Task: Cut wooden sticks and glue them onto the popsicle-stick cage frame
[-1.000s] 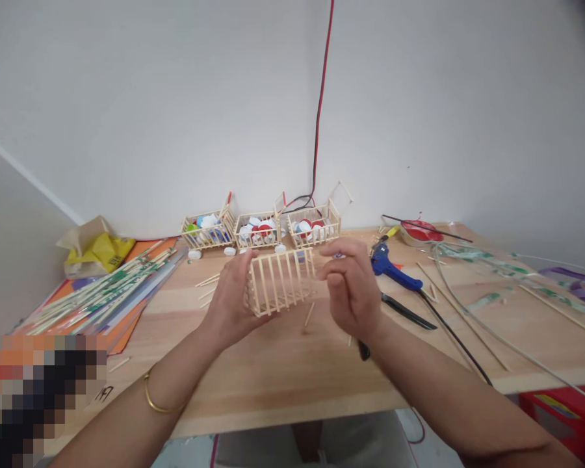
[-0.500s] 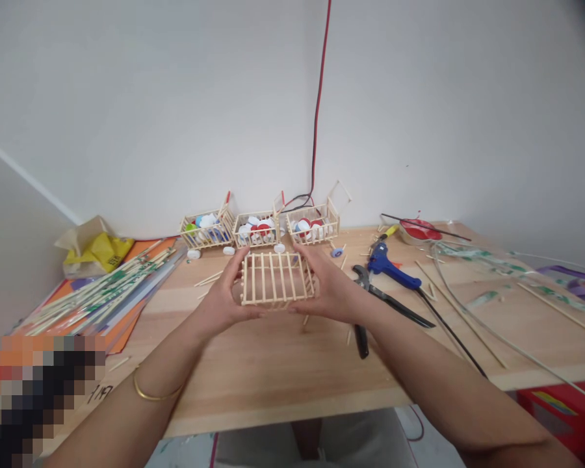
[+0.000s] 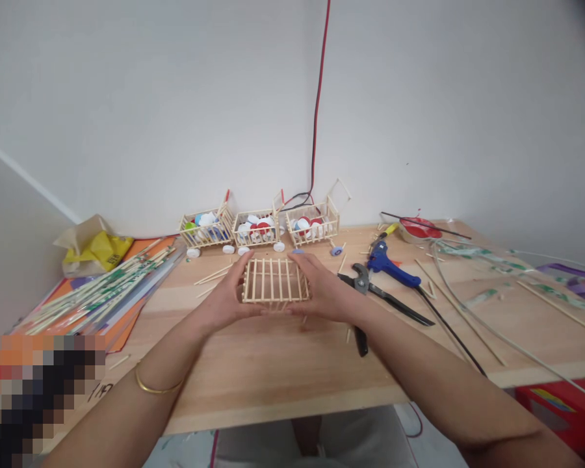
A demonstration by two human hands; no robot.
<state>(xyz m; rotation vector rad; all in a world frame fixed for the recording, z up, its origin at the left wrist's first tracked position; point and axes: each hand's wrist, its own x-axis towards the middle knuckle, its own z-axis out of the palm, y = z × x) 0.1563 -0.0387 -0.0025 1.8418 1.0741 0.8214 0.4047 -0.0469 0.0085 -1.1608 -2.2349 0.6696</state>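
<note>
Between my two hands is a small basket frame of thin wooden sticks point(image 3: 276, 300), its row of parallel bars facing up toward me. My left hand point(image 3: 228, 296) grips its left end, and my right hand point(image 3: 325, 289) grips its right end. The fingers under the frame are partly hidden. Behind it, against the wall, stand three stick carts with wheels: a left cart point(image 3: 207, 244), a middle cart point(image 3: 256, 242) and a right cart point(image 3: 314, 234). Each is filled with coloured bottle caps.
Right of my hands lie black-handled cutters point(image 3: 402, 309) and a blue glue gun point(image 3: 392, 268) with its cord. A red dish point(image 3: 420, 227) stands at the back. Bundled sticks point(image 3: 102, 289) and a yellow bag point(image 3: 107, 252) lie left. A red box point(image 3: 550, 406) is below the table's right edge.
The stick frame has dipped slightly and turned a little, so its right end shows less. Both hands still hold it, having shifted with it.
</note>
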